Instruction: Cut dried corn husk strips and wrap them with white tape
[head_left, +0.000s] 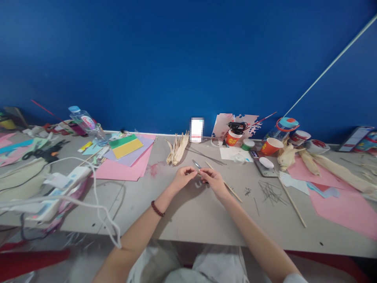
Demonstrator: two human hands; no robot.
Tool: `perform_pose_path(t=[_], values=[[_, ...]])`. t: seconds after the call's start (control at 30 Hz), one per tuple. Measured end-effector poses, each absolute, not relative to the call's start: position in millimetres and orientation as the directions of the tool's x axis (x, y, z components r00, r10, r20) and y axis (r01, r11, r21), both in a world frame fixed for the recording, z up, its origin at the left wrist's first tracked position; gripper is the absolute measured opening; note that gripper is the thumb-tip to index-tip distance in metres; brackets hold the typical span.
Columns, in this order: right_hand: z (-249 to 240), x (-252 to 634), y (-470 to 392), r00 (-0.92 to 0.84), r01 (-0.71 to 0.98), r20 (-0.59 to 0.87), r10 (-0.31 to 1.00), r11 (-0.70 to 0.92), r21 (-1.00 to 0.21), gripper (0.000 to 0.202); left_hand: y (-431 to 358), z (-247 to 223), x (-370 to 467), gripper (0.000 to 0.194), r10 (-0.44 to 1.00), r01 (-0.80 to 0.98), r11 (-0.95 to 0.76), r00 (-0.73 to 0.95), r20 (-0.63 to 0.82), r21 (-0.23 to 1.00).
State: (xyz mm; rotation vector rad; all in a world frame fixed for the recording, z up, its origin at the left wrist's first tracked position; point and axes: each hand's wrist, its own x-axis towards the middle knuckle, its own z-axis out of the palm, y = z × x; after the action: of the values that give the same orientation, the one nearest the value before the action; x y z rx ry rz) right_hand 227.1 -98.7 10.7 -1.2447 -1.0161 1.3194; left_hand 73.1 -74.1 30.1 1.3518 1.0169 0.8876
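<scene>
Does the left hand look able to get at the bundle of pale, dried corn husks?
Probably yes: the husk bundle is just beyond the left hand, with nothing visible blocking the way, though that hand and the right hand apparently pinch a small item.

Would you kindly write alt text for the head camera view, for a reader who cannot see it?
A person's left hand and right hand pinch a small item, too tiny to identify, above a grey table. Beyond them is a bundle of dried corn husks, with pink paper at both sides and a blue wall behind.
</scene>
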Motion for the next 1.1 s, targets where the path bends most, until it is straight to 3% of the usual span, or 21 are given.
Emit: perform_pose_path(t=[0.27, 0.4, 0.5, 0.63, 0.8, 1.1], values=[[12, 227, -98, 0.048, -0.055, -0.109, 0.993, -0.106, -0.993, 0.033, -77, 35, 73, 0.023, 0.934, 0.071, 0.044, 0.352, -0.066, 0.996], [33, 240, -110, 0.066, 0.223, 0.012, 0.998, -0.003, -0.975, 0.034, -76, 32, 73, 0.027, 0.942, 0.074, 0.027, 0.331, -0.05, 0.997], [44, 269, -143, 0.032, 0.608, 0.191, 0.981, 0.132, -0.783, 0.03, -74, 29, 73, 0.027, 0.949, 0.108, 0.013, 0.312, -0.046, 0.994], [21, 321, -209, 0.216, 0.862, 0.392, 0.894, 0.014, -0.507, 0.036, -73, 27, 74, 0.023, 0.955, 0.155, -0.005, 0.293, -0.041, 0.988], [-29, 363, -269, 0.176, 0.971, 0.454, 0.874, -0.078, -0.227, 0.047, -72, 24, 75, 0.022, 0.956, 0.174, -0.036, 0.292, -0.017, 0.984], [-36, 360, -280, 0.108, 0.993, 0.466, 0.878, -0.069, -0.1, 0.046, -68, 19, 73, 0.02, 0.959, 0.196, -0.084, 0.282, 0.026, 0.977]])
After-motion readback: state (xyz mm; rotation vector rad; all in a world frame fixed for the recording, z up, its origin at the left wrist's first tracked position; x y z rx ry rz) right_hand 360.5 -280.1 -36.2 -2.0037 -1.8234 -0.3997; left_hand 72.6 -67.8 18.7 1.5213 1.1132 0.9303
